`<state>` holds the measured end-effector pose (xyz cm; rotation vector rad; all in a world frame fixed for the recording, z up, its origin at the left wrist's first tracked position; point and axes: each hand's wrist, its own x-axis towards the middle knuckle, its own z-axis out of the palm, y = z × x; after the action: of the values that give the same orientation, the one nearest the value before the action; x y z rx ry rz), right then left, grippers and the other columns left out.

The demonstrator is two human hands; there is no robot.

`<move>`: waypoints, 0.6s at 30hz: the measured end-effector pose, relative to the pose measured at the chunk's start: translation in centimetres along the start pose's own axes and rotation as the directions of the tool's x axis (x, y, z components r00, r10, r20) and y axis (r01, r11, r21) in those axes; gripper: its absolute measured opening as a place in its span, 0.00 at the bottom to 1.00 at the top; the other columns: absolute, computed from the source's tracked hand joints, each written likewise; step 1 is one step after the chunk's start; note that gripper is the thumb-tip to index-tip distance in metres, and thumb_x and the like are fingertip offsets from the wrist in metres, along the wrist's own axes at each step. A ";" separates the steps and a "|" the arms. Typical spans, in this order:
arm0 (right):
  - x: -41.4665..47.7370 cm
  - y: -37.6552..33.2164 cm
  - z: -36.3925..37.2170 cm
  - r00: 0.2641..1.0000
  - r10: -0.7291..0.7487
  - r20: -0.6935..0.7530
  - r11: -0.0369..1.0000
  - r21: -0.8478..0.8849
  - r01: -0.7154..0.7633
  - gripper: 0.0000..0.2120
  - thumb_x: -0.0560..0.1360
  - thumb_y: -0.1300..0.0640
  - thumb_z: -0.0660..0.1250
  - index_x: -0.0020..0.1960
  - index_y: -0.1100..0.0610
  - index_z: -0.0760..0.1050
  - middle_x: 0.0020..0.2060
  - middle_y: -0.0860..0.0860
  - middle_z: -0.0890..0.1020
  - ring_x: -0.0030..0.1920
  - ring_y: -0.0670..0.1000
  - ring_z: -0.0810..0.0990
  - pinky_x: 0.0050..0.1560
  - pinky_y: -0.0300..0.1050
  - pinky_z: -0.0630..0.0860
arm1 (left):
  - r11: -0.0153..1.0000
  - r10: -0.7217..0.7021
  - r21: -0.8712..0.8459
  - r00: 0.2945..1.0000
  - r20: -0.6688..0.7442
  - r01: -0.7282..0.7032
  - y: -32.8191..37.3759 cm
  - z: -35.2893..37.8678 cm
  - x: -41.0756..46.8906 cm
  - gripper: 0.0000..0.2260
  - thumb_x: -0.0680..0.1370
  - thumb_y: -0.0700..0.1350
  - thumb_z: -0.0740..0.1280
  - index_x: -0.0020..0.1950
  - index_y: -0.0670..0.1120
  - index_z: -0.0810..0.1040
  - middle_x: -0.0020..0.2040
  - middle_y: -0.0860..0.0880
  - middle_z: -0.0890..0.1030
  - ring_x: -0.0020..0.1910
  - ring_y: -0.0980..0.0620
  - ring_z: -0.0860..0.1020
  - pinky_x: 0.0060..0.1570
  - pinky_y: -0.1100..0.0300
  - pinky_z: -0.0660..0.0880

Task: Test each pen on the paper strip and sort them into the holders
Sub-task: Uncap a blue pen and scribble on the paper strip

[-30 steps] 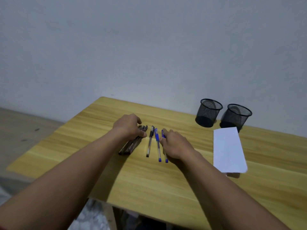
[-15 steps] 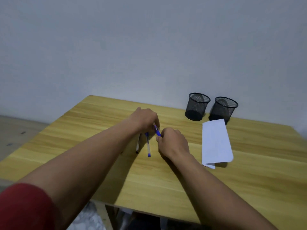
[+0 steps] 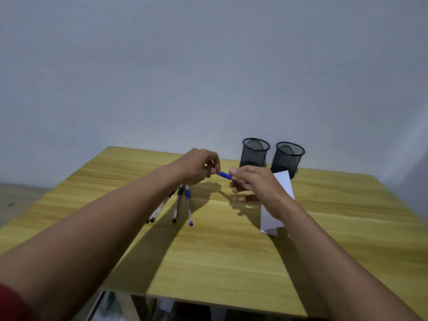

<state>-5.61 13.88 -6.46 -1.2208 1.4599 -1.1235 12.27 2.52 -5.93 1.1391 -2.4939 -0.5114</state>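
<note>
A blue-capped pen (image 3: 224,175) is held in the air above the wooden table (image 3: 208,256) between both hands. My left hand (image 3: 199,166) pinches the blue cap end, and my right hand (image 3: 252,181) grips the barrel. On the table below lie a blue pen (image 3: 188,206), a black pen (image 3: 177,205) and a bundle of dark pens (image 3: 159,208) partly hidden under my left forearm. The white paper strip (image 3: 283,184) lies to the right, half covered by my right hand. Two black mesh holders (image 3: 254,152) (image 3: 289,157) stand behind it.
The table's far edge meets a plain grey wall. A bare floor shows at the left, and the table's front edge runs along the bottom, with clutter dimly visible beneath it.
Both hands have risen off the table with one blue pen between them and shifted right. The other pens stay where they lay. The camera has also moved.
</note>
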 end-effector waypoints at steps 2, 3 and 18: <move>-0.5 -0.5 -1.2 0.999 0.035 0.019 0.944 0.328 -0.039 0.24 0.76 0.41 0.69 0.58 0.62 0.82 0.43 0.55 0.85 0.43 0.49 0.83 0.42 0.46 0.80 | 0.997 0.001 -0.081 0.999 -0.039 -0.004 1.0 -0.3 -0.3 0.04 0.80 0.41 0.67 0.51 0.49 0.81 0.46 0.52 0.84 0.45 0.54 0.82 0.47 0.59 0.77; -0.8 -0.5 -1.5 1.000 0.023 -0.007 0.894 0.448 -0.017 0.26 0.75 0.41 0.69 0.58 0.62 0.82 0.42 0.54 0.84 0.44 0.50 0.83 0.43 0.46 0.81 | 0.994 -0.002 -0.111 0.998 -0.061 -0.005 1.5 -0.4 -0.4 0.05 0.80 0.42 0.67 0.52 0.49 0.82 0.46 0.52 0.84 0.45 0.54 0.82 0.45 0.62 0.76; -2.1 -1.7 -4.9 0.931 -0.163 -0.328 0.901 0.336 0.276 0.06 0.77 0.66 0.71 0.41 0.63 0.83 0.31 0.55 0.83 0.31 0.50 0.81 0.40 0.39 0.83 | 0.811 -0.067 -0.586 0.994 -0.086 0.005 8.7 0.4 -0.4 0.07 0.79 0.37 0.69 0.53 0.35 0.84 0.38 0.39 0.81 0.37 0.48 0.80 0.50 0.49 0.83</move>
<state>-9.90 16.21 -3.72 -0.9918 1.2503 -1.7161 6.73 8.23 -2.41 0.9253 -1.9975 -1.1098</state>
